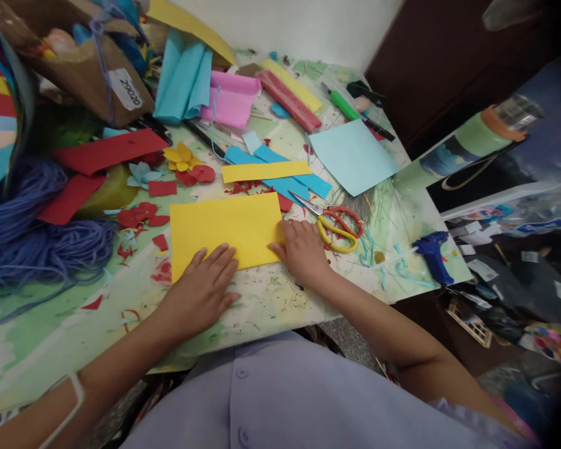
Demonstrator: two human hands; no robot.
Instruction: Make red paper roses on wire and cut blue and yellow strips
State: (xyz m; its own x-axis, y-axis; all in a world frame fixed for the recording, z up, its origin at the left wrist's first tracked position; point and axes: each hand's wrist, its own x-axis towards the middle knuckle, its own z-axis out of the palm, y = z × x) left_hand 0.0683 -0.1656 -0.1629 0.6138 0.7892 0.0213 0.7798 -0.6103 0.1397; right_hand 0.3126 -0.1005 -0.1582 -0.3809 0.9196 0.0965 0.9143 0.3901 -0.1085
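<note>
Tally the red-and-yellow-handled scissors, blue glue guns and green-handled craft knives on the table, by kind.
Red-and-yellow-handled scissors: 1
Blue glue gun: 1
Green-handled craft knife: 1
Total: 3

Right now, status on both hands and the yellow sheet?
Left hand, right hand both on yellow sheet. Sheet flat. Scissors beside right hand.
</note>
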